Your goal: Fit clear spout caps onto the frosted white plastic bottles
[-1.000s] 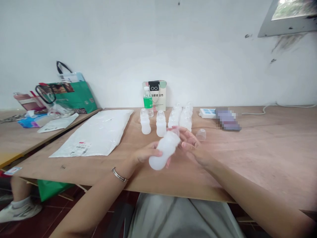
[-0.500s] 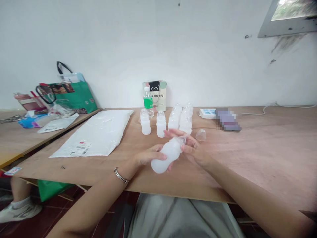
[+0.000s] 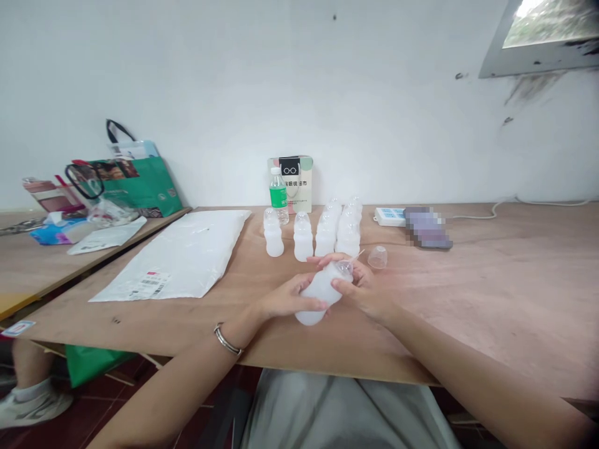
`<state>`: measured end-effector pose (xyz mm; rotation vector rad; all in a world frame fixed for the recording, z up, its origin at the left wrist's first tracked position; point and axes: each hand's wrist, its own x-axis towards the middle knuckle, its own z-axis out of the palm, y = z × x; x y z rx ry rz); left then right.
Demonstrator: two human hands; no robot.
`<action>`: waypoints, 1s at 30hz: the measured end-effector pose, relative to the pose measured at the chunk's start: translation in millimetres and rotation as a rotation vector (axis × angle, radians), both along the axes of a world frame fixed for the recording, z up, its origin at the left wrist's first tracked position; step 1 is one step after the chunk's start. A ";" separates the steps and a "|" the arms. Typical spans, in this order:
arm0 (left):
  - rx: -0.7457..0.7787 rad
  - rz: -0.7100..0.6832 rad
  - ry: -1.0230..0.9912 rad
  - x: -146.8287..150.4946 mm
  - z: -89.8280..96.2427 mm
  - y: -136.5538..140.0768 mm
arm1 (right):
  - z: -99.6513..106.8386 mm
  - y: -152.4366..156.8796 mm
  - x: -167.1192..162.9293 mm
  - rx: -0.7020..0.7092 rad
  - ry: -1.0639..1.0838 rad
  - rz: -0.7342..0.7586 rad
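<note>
A frosted white baby bottle (image 3: pixel 314 302) is tilted between my hands above the near part of the table, its clear top pointing up and right. My left hand (image 3: pixel 292 295) is wrapped around the lower body. My right hand (image 3: pixel 358 282) closes around the neck and clear top, thumb along the side. A thin pale strip (image 3: pixel 359 254) sticks out by the right fingers; what it belongs to is unclear. Just beyond my right hand, a clear dome cap (image 3: pixel 377 257) lies on the table. Several similar capped bottles (image 3: pixel 303 237) stand behind my hands.
On the wooden table (image 3: pixel 491 299) lie a white mailer bag (image 3: pixel 180 252), a white power strip (image 3: pixel 389 216) and a blurred-out phone-like object (image 3: pixel 427 227). A green-labelled water bottle (image 3: pixel 278 196) stands before a paper bag (image 3: pixel 305 187). Another person's leg (image 3: pixel 32 365) shows at lower left.
The bottle has shifted slightly right and turned a little in my hands. My right thumb lies lower along the neck, and the thin pale strip now shows beside the fingers.
</note>
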<state>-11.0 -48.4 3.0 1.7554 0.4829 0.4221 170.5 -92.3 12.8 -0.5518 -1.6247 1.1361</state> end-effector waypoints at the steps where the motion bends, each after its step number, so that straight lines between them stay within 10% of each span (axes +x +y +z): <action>1: 0.089 0.067 -0.003 1.9 -1.2 -1.5 | -0.2 0.2 -0.6 0.008 0.008 -0.029; 11: 0.493 0.247 -0.122 10.6 -8.0 -9.5 | -6.7 1.8 3.9 0.275 -0.089 -0.172; 16: 0.434 0.397 -0.287 7.2 -5.5 -9.6 | 6.0 24.3 32.9 0.663 0.245 -0.716; 19: 0.386 0.464 -0.415 5.3 -6.8 -6.8 | 13.0 48.4 63.7 0.386 0.057 -1.093; 23: 0.352 0.467 -0.441 5.5 -8.1 -3.3 | 5.0 67.5 100.8 -0.046 -0.539 -1.026; 30: 0.353 0.482 -0.252 6.0 -6.6 -3.3 | -13.7 67.4 113.4 -0.022 -0.736 -0.884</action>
